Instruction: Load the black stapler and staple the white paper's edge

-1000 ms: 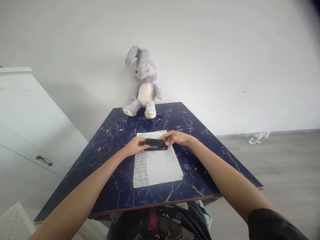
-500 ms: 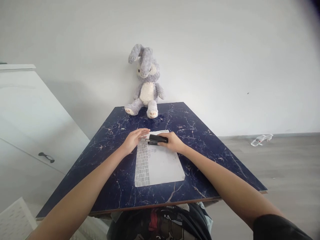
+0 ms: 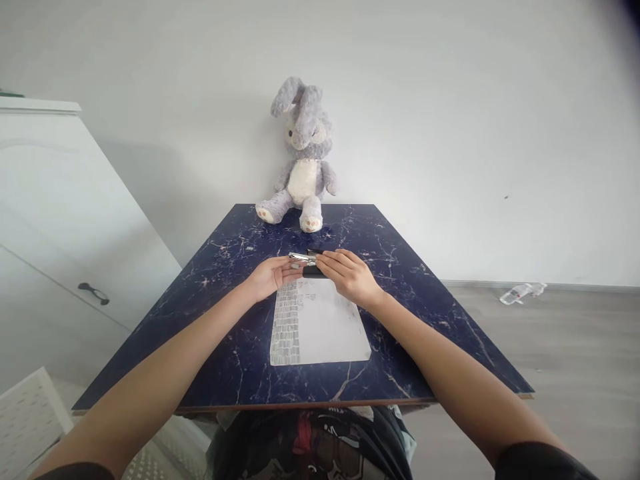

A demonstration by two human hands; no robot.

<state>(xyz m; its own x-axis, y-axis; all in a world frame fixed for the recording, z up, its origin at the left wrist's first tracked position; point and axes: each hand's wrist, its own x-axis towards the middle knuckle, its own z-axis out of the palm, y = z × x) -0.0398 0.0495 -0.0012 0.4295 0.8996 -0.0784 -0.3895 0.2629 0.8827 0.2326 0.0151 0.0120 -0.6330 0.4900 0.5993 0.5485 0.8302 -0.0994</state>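
L hand [image 3: 273,277] is joining R hand [image 3: 350,277], both gripping stapler [image 3: 303,257], now hinging open at paper [image 3: 320,327] far edge.

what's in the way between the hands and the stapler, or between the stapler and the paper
Nothing visible. The left hand and the right hand both grip the stapler, just at the far edge of the paper; no object lies between stapler and sheet.

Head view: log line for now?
left hand: holding small black-and-silver stapler | right hand: gripping stapler | near: white paper sheet | surface: dark blue marbled table
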